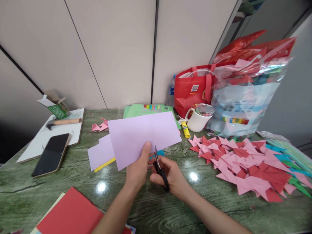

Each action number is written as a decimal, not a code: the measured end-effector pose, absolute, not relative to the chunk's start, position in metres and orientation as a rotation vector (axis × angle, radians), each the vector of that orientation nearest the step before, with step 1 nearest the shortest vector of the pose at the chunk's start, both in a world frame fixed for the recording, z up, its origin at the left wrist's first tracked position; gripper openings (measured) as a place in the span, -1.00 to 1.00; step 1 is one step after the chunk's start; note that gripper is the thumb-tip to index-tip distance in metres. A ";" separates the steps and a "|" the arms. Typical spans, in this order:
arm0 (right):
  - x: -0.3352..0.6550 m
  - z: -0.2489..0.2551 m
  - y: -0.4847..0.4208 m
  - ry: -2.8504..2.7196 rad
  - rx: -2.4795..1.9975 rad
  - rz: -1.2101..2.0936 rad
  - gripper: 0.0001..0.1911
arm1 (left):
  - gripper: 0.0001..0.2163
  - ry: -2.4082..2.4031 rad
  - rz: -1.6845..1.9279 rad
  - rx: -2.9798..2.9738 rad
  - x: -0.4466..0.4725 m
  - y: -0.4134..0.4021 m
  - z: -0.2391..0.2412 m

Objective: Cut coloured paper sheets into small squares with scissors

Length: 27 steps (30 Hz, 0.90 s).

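- At the centre of the frame, we held a large lilac sheet [143, 133] above the green, wood-grained counter [212, 195]; our left hand [136, 170] pinched its lower edge, thumb flat on the near face, so that grip was closed on paper.
- Just right of that thumb, our right hand [172, 174] had its grip curled around the handles of the black scissors [159, 169]; the slim metal blades stood at the sheet's lower edge, almost together, and we could not tell whether they had bitten in.
- We saw no cut across the sheet's visible face, so its cutting seemed barely begun, if at all.
- Left of centre lay smaller lilac pieces [100, 155] with yellow paper [105, 164] showing beneath; we judged these already cut down.
- At the right spread a heap of folded pieces [246, 162], sharp-cornered and layered in pink and red, their folding apparently done.
- At the lower left, red paper [70, 213] lay flat and matte, seemingly unworked.
- Upper right, the plastic bag [243, 104] looked glossy and wrinkled, while the white mug [196, 121] was smooth and rounded.
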State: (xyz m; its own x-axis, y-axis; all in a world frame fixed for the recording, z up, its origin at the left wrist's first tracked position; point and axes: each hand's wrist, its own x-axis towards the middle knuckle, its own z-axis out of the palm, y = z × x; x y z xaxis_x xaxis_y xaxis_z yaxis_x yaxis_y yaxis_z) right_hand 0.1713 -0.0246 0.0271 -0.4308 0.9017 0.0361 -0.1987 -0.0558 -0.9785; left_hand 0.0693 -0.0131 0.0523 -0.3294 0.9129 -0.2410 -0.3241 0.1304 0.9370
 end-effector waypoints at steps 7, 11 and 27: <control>0.171 0.028 -0.025 -1.324 -0.796 1.626 -0.58 | -0.62 1.368 1.459 0.699 0.069 -0.014 0.054; 0.172 0.029 -0.025 -1.354 -0.843 1.595 -0.60 | -0.61 1.329 1.474 0.667 0.069 -0.014 0.052; 0.170 0.023 -0.025 -1.316 -0.915 1.573 -0.66 | -0.61 1.261 1.512 0.657 0.068 -0.011 0.042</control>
